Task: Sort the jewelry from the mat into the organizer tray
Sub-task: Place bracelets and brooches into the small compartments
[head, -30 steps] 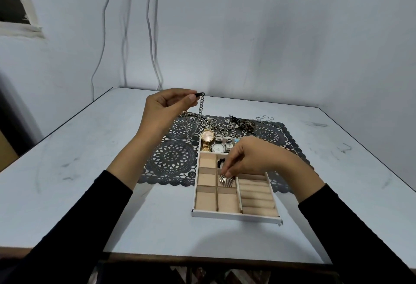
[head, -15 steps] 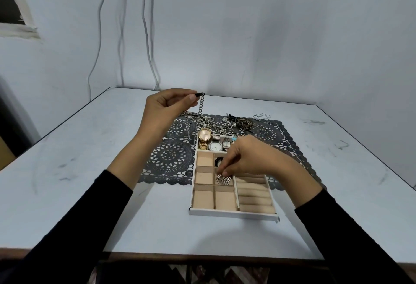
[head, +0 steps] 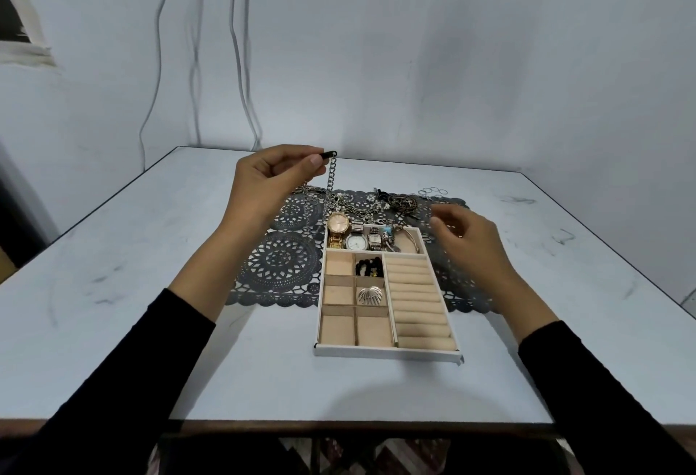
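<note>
The white organizer tray (head: 388, 352) with beige compartments lies on the front edge of the dark lace mat (head: 290, 260). Its back compartment holds watches (head: 354, 237) and a bangle. A black beaded piece (head: 369, 267) and a silver shell earring (head: 370, 294) lie in middle compartments. My left hand (head: 271, 181) pinches the dark end of a silver chain (head: 331, 188), which hangs down to the mat. Empty, with loosely curled fingers, my right hand (head: 467, 237) hovers above the tray's right back corner. More tangled jewelry (head: 380, 201) lies at the mat's back.
Several thin rings (head: 433, 191) lie at the mat's back right corner. The grey table (head: 150, 286) ends at a wall behind and at a front edge near me. Cables hang down the wall at the back left.
My right hand let go of the silver shell earring in a middle compartment and rose back and to the right. My left hand kept holding the chain in place.
</note>
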